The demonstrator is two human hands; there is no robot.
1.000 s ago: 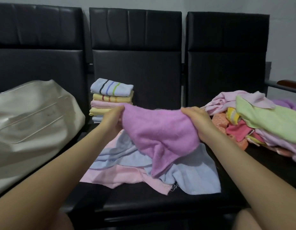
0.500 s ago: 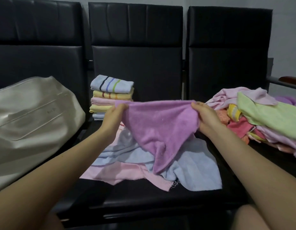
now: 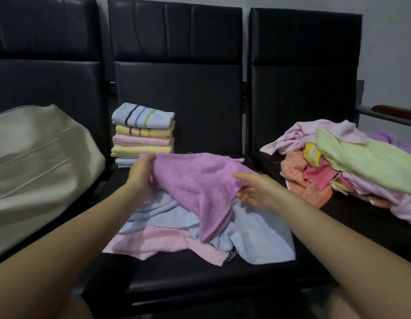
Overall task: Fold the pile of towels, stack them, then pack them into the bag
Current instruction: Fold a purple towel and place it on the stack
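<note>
A purple towel (image 3: 195, 180) lies draped over a light blue towel (image 3: 257, 238) and a pink towel (image 3: 154, 242) on the middle seat. My left hand (image 3: 141, 173) grips its far left corner. My right hand (image 3: 253, 189) holds its right edge, fingers under the cloth and thumb on top. Behind my left hand stands a stack of folded towels (image 3: 143, 134), striped blue on top. A heap of unfolded towels (image 3: 351, 162) covers the right seat. The cream bag (image 3: 39, 164) lies on the left seat.
Three black padded chairs (image 3: 177, 77) stand in a row against a grey wall. A wooden armrest (image 3: 393, 111) juts out at the far right. The front strip of the middle seat (image 3: 200, 279) is bare black cushion.
Both hands have come down, lowering the purple towel from held-up and stretched onto the towels on the seat. My right hand shifted from the top right corner to the right edge, nearer me.
</note>
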